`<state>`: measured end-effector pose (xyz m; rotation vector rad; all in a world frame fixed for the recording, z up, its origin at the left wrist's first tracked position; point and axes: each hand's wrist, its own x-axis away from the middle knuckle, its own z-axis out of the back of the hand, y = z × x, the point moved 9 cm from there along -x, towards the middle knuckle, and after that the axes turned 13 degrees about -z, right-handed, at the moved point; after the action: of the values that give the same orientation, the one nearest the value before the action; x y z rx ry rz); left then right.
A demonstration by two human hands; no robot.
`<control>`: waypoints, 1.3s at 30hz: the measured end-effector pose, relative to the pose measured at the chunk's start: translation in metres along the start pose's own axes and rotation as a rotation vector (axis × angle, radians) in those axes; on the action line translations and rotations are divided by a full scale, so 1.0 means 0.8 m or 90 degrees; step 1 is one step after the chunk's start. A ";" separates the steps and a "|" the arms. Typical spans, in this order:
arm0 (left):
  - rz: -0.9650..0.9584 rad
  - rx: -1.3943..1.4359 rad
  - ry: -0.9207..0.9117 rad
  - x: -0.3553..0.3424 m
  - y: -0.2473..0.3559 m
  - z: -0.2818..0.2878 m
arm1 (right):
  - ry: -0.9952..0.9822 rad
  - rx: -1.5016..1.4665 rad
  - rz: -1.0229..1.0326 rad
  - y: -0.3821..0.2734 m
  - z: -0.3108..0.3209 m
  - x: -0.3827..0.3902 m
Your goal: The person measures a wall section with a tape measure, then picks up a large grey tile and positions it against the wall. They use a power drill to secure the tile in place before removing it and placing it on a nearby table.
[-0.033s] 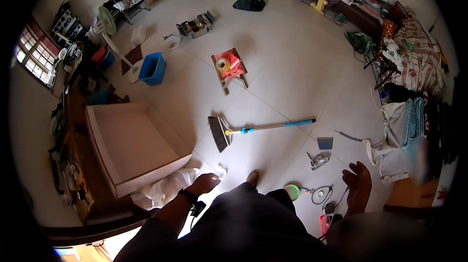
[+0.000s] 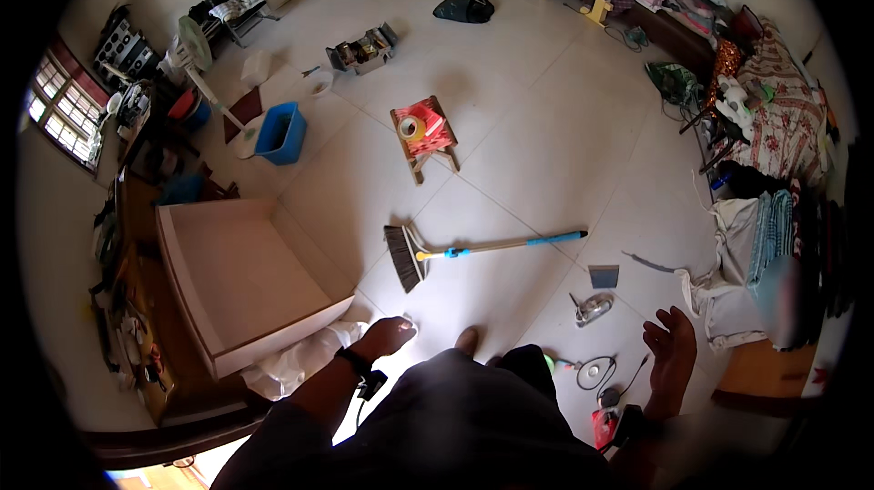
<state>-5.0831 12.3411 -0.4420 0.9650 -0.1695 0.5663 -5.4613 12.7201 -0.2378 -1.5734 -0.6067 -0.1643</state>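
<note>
My left hand [image 2: 388, 337] hangs low beside the white plastic bag [image 2: 305, 361], its fingers closed. A small whitish bit shows at its fingertips, too small to name. My right hand [image 2: 669, 344] is raised at the lower right, fingers apart and loosely bent, with nothing in it. On the floor ahead lies a broom [image 2: 403, 258] with dark bristles and a blue-gripped handle pointing right. Between the broom and my right hand are a grey dustpan-like flat piece [image 2: 604, 277] and a shiny metal item [image 2: 594, 310] I cannot identify.
A large open box or drawer [image 2: 255, 280] stands at my left. Farther off are a red-topped folding stool [image 2: 424, 126] with a tape roll, a blue bin [image 2: 280, 135], an open toolbox [image 2: 362, 51] and a fan [image 2: 194, 42]. Cables [image 2: 597, 373] lie near my right leg; folded cloths [image 2: 772, 235] stand right.
The view has shifted slightly. My legs have moved a little and now cover most of the green round thing on the floor. Both hands keep nearly the same pose.
</note>
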 end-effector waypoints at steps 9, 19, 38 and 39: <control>-0.173 -0.175 -0.003 -0.252 0.015 0.034 | -0.067 -0.008 0.012 -0.109 -0.044 -0.281; 0.263 0.158 0.021 -0.395 0.082 0.107 | -0.203 0.029 -0.006 -0.229 -0.201 -0.546; 0.137 0.030 0.063 -0.869 0.053 0.483 | -0.298 0.136 0.004 -0.409 -0.661 -0.950; 0.066 -0.109 0.032 -0.887 0.053 0.494 | -0.315 0.144 -0.002 -0.418 -0.690 -0.972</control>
<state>-5.6603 11.7683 -0.4561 0.7782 -0.2204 0.6606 -6.1352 11.9671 -0.2354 -1.3946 -0.9757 0.2937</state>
